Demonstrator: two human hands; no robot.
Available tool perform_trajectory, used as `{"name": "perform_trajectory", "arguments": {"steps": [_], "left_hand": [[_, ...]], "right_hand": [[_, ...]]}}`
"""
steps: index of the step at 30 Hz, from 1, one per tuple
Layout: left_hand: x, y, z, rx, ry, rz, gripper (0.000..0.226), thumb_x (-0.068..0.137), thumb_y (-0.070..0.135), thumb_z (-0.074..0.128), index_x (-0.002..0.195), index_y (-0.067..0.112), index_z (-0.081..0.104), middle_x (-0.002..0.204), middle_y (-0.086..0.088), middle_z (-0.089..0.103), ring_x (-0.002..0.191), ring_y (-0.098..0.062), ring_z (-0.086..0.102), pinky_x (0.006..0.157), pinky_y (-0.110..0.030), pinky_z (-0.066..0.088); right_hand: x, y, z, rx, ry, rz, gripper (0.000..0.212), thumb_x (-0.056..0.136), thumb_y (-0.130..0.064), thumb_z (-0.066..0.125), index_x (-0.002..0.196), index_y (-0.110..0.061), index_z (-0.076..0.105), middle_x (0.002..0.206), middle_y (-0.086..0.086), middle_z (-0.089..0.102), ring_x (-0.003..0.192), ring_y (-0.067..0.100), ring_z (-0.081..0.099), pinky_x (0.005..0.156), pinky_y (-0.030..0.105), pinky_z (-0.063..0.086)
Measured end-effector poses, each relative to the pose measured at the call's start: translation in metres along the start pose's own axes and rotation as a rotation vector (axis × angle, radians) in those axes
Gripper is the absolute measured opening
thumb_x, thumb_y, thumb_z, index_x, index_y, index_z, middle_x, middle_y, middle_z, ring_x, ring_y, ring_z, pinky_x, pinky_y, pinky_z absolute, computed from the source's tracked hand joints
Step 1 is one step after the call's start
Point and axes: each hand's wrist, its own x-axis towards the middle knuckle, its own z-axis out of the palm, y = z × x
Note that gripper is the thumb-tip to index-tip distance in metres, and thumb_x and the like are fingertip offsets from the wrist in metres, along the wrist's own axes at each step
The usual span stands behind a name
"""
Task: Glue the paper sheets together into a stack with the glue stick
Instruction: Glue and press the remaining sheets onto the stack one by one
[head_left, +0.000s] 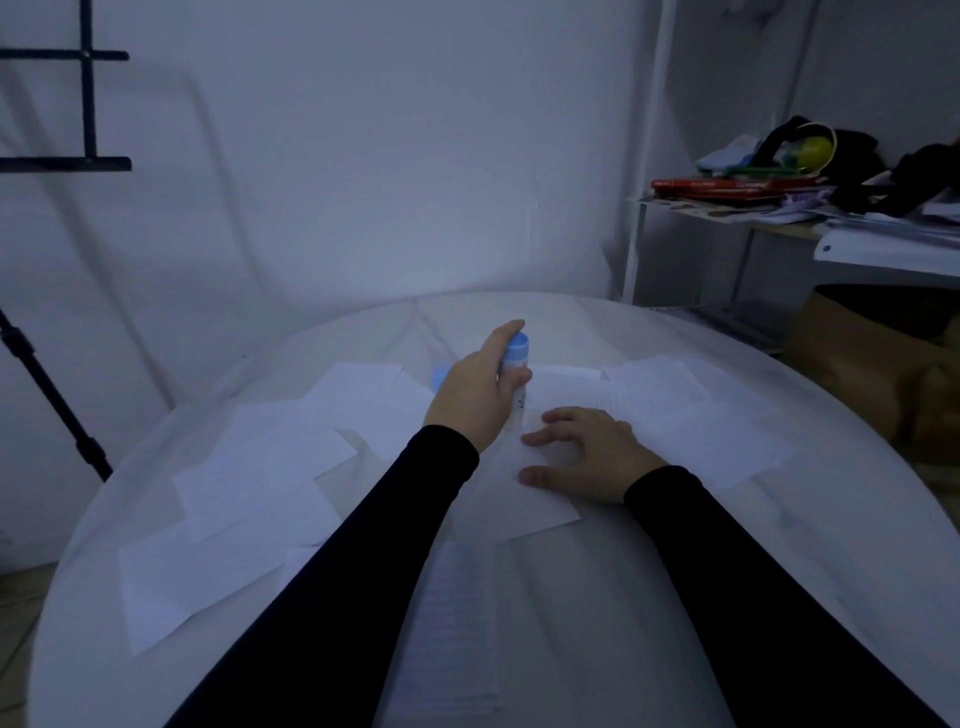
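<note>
My left hand (480, 395) grips a glue stick (516, 371), white with a blue end up, its lower tip down on a white paper sheet (540, 506) at the table's middle. My right hand (587, 452) rests flat on that same sheet with fingers spread. A blue cap (440, 375) lies on the table just behind my left hand. Several loose white sheets (260, 467) are scattered to the left. More sheets (691, 410) lie to the right. A stack of paper (457, 623) sits near me between my arms.
The round white table (779, 571) holds everything. A shelf (779, 218) at the back right carries red books and clutter. A cardboard box (872, 364) stands under it. A black stand leg (52, 395) rises at the left.
</note>
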Motion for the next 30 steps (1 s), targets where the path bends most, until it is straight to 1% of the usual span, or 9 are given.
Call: {"name": "perform_trajectory", "arguments": {"steps": [2, 4, 6, 11, 15, 17, 21, 26, 30], "left_hand": [[0.000, -0.001, 0.000, -0.012, -0.049, -0.028, 0.056, 0.094, 0.020, 0.055, 0.144, 0.028, 0.031, 0.110, -0.007, 0.061, 0.088, -0.022, 0.056, 0.078, -0.025, 0.040], [-0.001, -0.003, -0.001, -0.012, -0.076, -0.053, 0.063, 0.091, 0.014, 0.059, 0.144, 0.029, 0.029, 0.107, -0.008, 0.062, 0.082, -0.022, 0.056, 0.077, -0.027, 0.044], [-0.002, -0.004, -0.001, -0.012, -0.054, -0.053, 0.065, 0.089, 0.009, 0.059, 0.144, 0.029, 0.030, 0.103, -0.013, 0.063, 0.081, -0.024, 0.058, 0.079, -0.031, 0.047], [-0.002, -0.002, 0.001, -0.048, 0.023, -0.016, 0.065, 0.089, 0.007, 0.058, 0.144, 0.030, 0.031, 0.103, -0.009, 0.063, 0.083, -0.022, 0.058, 0.081, -0.032, 0.048], [-0.002, -0.004, 0.000, -0.075, 0.077, -0.030, 0.064, 0.089, 0.008, 0.058, 0.143, 0.032, 0.032, 0.098, -0.013, 0.064, 0.081, -0.024, 0.059, 0.080, -0.038, 0.050], [-0.001, -0.004, 0.000, -0.089, 0.081, -0.036, 0.064, 0.089, 0.008, 0.058, 0.142, 0.032, 0.033, 0.098, -0.013, 0.064, 0.080, -0.023, 0.059, 0.079, -0.038, 0.051], [-0.004, -0.003, 0.001, -0.047, -0.002, -0.019, 0.062, 0.089, 0.008, 0.058, 0.142, 0.029, 0.034, 0.101, -0.013, 0.064, 0.082, -0.023, 0.058, 0.080, -0.034, 0.049], [-0.002, -0.008, -0.003, -0.029, -0.051, -0.052, 0.061, 0.089, 0.008, 0.058, 0.141, 0.030, 0.035, 0.095, -0.016, 0.063, 0.080, -0.025, 0.058, 0.078, -0.032, 0.048], [0.000, -0.010, -0.010, 0.005, -0.079, -0.063, 0.060, 0.089, 0.009, 0.058, 0.139, 0.033, 0.036, 0.095, -0.010, 0.062, 0.073, -0.022, 0.055, 0.077, -0.029, 0.046]], "right_hand": [[0.000, 0.000, 0.000, -0.005, 0.008, -0.002, 0.054, 0.073, -0.064, 0.063, 0.122, -0.044, 0.057, 0.146, -0.014, 0.036, 0.136, 0.009, 0.026, 0.114, 0.045, 0.013], [0.001, -0.001, 0.002, 0.000, 0.023, 0.001, 0.053, 0.072, -0.066, 0.063, 0.120, -0.043, 0.059, 0.144, -0.015, 0.037, 0.135, 0.008, 0.027, 0.113, 0.044, 0.014], [0.002, -0.001, 0.003, 0.001, 0.035, 0.007, 0.054, 0.072, -0.068, 0.062, 0.119, -0.042, 0.060, 0.143, -0.015, 0.038, 0.134, 0.007, 0.028, 0.113, 0.044, 0.015], [0.003, -0.001, 0.005, -0.014, 0.041, 0.013, 0.056, 0.070, -0.068, 0.064, 0.119, -0.041, 0.060, 0.143, -0.015, 0.038, 0.134, 0.008, 0.029, 0.113, 0.045, 0.015], [0.003, 0.000, 0.005, 0.008, 0.055, 0.009, 0.054, 0.069, -0.067, 0.065, 0.116, -0.041, 0.061, 0.142, -0.015, 0.039, 0.133, 0.007, 0.030, 0.112, 0.043, 0.015], [0.003, 0.000, 0.005, 0.003, 0.050, 0.008, 0.054, 0.069, -0.068, 0.065, 0.116, -0.042, 0.061, 0.142, -0.015, 0.039, 0.133, 0.007, 0.030, 0.113, 0.044, 0.016], [0.004, 0.000, 0.005, 0.002, 0.047, 0.013, 0.056, 0.069, -0.068, 0.065, 0.117, -0.041, 0.060, 0.142, -0.015, 0.039, 0.134, 0.007, 0.029, 0.114, 0.045, 0.016], [0.006, 0.000, 0.006, 0.014, 0.058, 0.023, 0.056, 0.066, -0.068, 0.067, 0.114, -0.041, 0.063, 0.140, -0.015, 0.041, 0.131, 0.007, 0.033, 0.113, 0.045, 0.019], [0.007, -0.002, 0.004, 0.035, 0.058, 0.032, 0.053, 0.064, -0.065, 0.071, 0.110, -0.039, 0.065, 0.137, -0.015, 0.043, 0.129, 0.007, 0.037, 0.112, 0.045, 0.023]]}}
